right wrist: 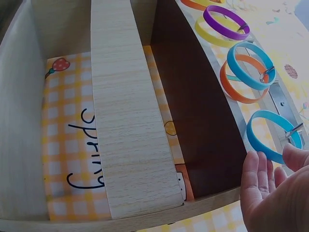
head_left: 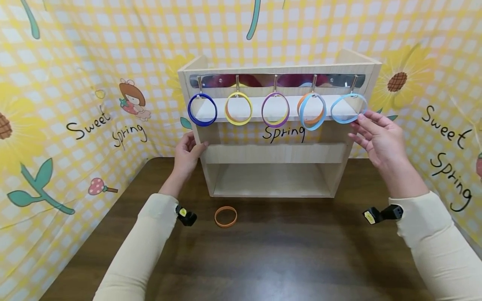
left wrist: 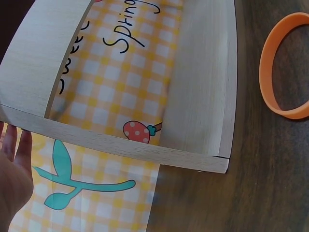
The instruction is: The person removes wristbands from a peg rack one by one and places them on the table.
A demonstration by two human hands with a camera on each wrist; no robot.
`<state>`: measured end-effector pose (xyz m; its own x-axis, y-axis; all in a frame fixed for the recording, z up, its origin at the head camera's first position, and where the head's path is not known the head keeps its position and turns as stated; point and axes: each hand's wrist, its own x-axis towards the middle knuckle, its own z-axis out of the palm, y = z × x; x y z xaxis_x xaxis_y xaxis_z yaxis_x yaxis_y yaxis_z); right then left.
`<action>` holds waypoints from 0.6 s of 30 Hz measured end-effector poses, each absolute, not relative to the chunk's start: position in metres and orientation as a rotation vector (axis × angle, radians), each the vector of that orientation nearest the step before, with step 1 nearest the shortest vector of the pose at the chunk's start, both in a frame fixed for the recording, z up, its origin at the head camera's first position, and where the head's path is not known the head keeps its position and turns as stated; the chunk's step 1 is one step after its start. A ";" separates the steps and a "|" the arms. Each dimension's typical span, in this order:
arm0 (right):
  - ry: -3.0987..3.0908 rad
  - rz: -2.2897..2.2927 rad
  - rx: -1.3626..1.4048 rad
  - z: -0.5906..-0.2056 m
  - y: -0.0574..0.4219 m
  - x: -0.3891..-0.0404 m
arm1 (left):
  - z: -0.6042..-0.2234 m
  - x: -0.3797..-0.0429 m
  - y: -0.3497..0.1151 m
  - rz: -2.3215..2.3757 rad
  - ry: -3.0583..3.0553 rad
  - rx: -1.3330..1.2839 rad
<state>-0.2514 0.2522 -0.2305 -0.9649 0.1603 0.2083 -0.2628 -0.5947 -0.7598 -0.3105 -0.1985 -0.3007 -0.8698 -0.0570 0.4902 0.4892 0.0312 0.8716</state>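
A light blue silicone wristband (head_left: pixel 344 121) hangs at the far-right hook of the metal hook rail (head_left: pixel 257 80). My right hand (head_left: pixel 384 140) pinches its lower right edge between thumb and fingers; the hook passes inside the band in the right wrist view. At the left side of the wooden shelf unit (head_left: pixel 275 154), my left hand (head_left: pixel 185 155) holds the side panel, thumb at the front edge and fingers along the outer face. Other hooks carry a dark blue wristband (head_left: pixel 190 112), a yellow wristband (head_left: pixel 250 115), a purple wristband (head_left: pixel 263 119) and another light blue wristband (head_left: pixel 320 123).
An orange wristband (head_left: pixel 226 226) lies on the dark wooden table (head_left: pixel 271 251) before the unit. More bands hang behind the front ones, including an orange wristband (right wrist: pixel 227 87). Yellow checked cloth (head_left: pixel 94 54) surrounds the table's back and sides.
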 end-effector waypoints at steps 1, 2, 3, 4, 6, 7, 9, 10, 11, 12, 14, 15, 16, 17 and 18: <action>-1.277 2.604 0.167 -0.230 0.252 -0.251 | -0.301 -0.310 -0.199 -1.895 -1.924 -0.432; -1.279 2.609 0.163 -0.230 0.252 -0.251 | -0.301 -0.310 -0.199 -1.897 -1.923 -0.426; -1.278 2.612 0.162 -0.230 0.252 -0.251 | -0.302 -0.310 -0.199 -1.903 -1.918 -0.421; -1.272 2.615 0.165 -0.229 0.252 -0.250 | -0.301 -0.310 -0.199 -1.906 -1.914 -0.418; -1.256 2.620 0.172 -0.229 0.253 -0.250 | -0.301 -0.310 -0.199 -1.905 -1.913 -0.414; -1.244 2.624 0.180 -0.229 0.253 -0.249 | -0.301 -0.310 -0.199 -1.906 -1.911 -0.417; -1.225 2.633 0.197 -0.229 0.254 -0.248 | -0.300 -0.310 -0.199 -1.906 -1.902 -0.423; -1.218 2.636 0.205 -0.229 0.254 -0.248 | -0.300 -0.311 -0.199 -1.902 -1.898 -0.430; -1.215 2.636 0.210 -0.229 0.255 -0.247 | -0.301 -0.311 -0.198 -1.899 -1.893 -0.436; -1.208 2.640 0.214 -0.229 0.255 -0.247 | -0.301 -0.311 -0.198 -1.897 -1.888 -0.443; -1.209 2.641 0.220 -0.229 0.255 -0.247 | -0.302 -0.312 -0.198 -1.900 -1.877 -0.454; -1.211 2.641 0.224 -0.229 0.255 -0.247 | -0.302 -0.312 -0.198 -1.900 -1.873 -0.458; -1.218 2.638 0.227 -0.229 0.254 -0.247 | -0.303 -0.312 -0.198 -1.902 -1.871 -0.459; -1.220 2.637 0.229 -0.228 0.254 -0.248 | -0.303 -0.312 -0.199 -1.905 -1.869 -0.458; -1.219 2.637 0.234 -0.228 0.253 -0.248 | -0.303 -0.311 -0.199 -1.907 -1.867 -0.457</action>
<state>-0.2481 0.2532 -0.2276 -0.9617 0.1371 0.2372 -0.2695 -0.6289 -0.7293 -0.3115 -0.1988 -0.3031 -0.8532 -0.0741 0.5163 0.5177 -0.0004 0.8556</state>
